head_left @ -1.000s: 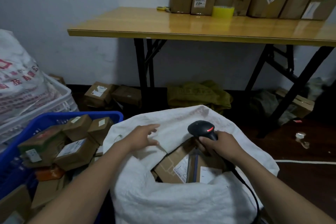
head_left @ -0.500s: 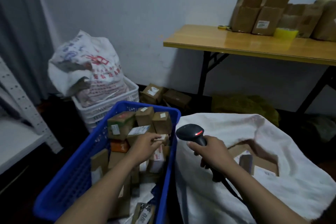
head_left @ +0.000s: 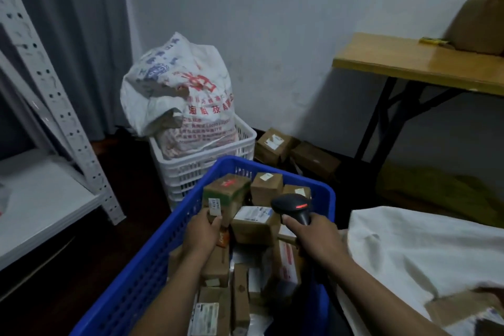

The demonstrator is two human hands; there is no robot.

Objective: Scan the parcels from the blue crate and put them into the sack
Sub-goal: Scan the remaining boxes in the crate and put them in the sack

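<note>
Left hand: the left hand [head_left: 201, 232] reaches into the crate, fingers curled round the lower edge of a brown box [head_left: 227, 191] with green tape and a red mark.
Right hand: the right hand [head_left: 317, 239] is clenched round the handle of a black scanner [head_left: 294, 206]; a red light glows on the scanner's head, which is over the parcels.
Crate: the blue crate [head_left: 147, 270] sits just beside the sack, piled with cardboard parcels [head_left: 255, 225].
Sack: the white sack [head_left: 425, 251] lies to the right, with cardboard showing in its mouth.
Behind: a white basket [head_left: 188, 172] holds a printed bag [head_left: 188, 90].
Far right: a wooden table [head_left: 403, 60] stands against the wall.
</note>
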